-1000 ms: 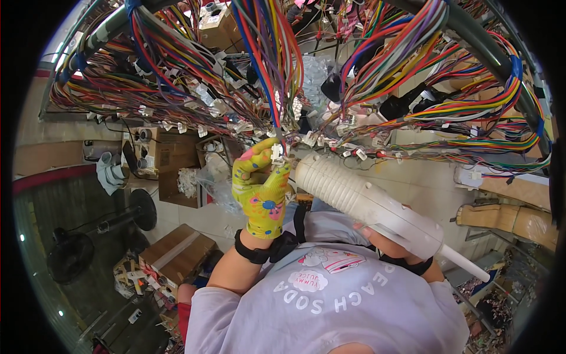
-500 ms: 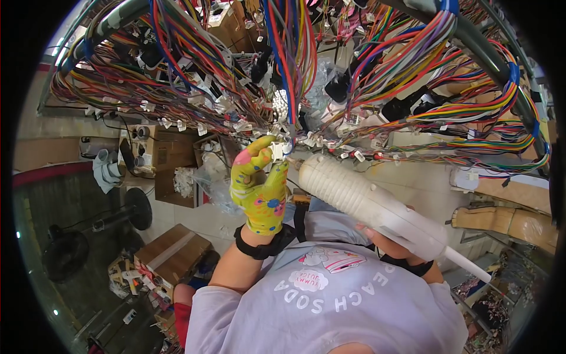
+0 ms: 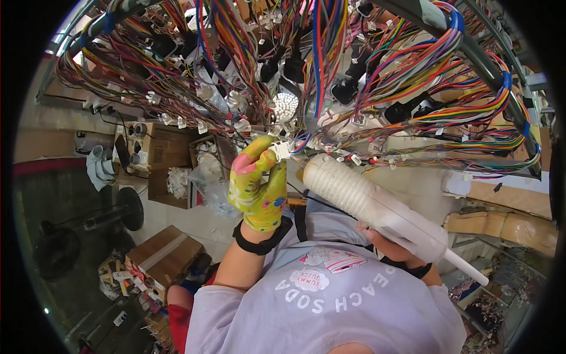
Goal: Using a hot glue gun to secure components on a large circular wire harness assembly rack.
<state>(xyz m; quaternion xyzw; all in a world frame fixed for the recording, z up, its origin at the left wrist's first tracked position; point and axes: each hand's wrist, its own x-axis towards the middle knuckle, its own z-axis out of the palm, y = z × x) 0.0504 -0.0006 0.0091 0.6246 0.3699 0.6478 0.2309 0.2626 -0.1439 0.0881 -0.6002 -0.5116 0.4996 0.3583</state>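
My left hand [image 3: 257, 186], in a yellow glove with coloured patterns, pinches a small white plug connector [image 3: 281, 151] between thumb and forefinger. Blue and other wires run up from the connector into a hanging bundle [image 3: 323, 65]. In my right hand [image 3: 390, 245] is a large off-white hot glue gun [image 3: 377, 203] with a ribbed barrel and a white rod at its back end. Its narrow tip points at the wire side of the connector, very close to it; whether they touch I cannot tell. The gun hides most of my right fingers.
Thick bundles of coloured wires [image 3: 413, 56] hang from a dark metal frame [image 3: 471, 47] ahead. A cardboard box [image 3: 162, 256] stands low at left, near a black fan [image 3: 127, 209]. An open box [image 3: 169, 184] holds white parts. Brown wrapped cardboard [image 3: 501, 229] lies at right.
The hanging bundle above the connector has swung to the right. The connector has tilted slightly in my left hand, and the glue gun has shifted slightly, staying close to it.
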